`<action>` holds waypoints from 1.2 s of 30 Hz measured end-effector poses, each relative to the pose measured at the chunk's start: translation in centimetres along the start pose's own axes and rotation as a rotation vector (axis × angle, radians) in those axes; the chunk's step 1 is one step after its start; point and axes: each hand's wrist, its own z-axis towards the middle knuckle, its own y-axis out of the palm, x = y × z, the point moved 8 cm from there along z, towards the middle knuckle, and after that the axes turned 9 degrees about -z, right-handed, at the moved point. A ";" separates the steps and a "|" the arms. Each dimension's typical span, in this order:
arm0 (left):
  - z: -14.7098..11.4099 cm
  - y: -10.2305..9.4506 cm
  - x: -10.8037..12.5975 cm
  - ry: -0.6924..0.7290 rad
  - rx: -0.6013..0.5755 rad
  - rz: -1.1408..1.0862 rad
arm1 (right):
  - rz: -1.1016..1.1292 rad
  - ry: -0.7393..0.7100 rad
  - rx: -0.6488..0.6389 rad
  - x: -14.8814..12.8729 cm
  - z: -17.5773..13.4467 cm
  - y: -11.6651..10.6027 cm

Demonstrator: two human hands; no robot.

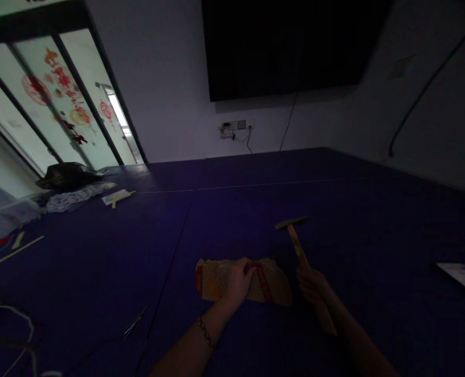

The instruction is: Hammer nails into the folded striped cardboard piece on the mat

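Note:
A piece of brown, printed cardboard (274, 280) with red bands lies flat on the dark blue tabletop (224, 225). My left hand (239, 280) rests over its middle, fingers closed in a pinch near a red band; whatever they hold is too small and dark to make out. To the right of the cardboard, my right hand (311, 285) grips a hammer (298, 246) by its wooden handle. The narrow metal head points away from me, raised beyond the cardboard's far right corner. A bracelet circles my left wrist.
Slim metal tweezers or scissors (135, 322) lie at the lower left, near a white cable (30, 327). Yellowish strips (18, 251), crumpled plastic (77, 196) and a black bag (65, 175) sit along the left. A flat pale object (462, 277) lies at the right edge.

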 end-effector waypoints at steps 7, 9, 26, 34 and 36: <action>0.0 -0.2 -0.4 -0.029 0.014 0.025 | -0.002 -0.013 -0.015 0.2 0.1 0.1; 0.1 -0.2 -0.4 -0.039 0.027 0.036 | 0.002 -0.016 -0.017 0.1 0.1 0.2; 0.4 -0.6 0.0 -0.011 0.035 0.138 | -0.030 -0.036 0.041 -0.7 -0.3 0.3; 0.6 -0.3 -0.2 -0.047 0.025 0.122 | -0.241 -0.085 0.205 -1.2 -7.9 3.5; 0.6 -0.3 -0.2 -0.042 0.025 0.131 | -0.321 -0.100 0.210 -0.5 -10.5 4.9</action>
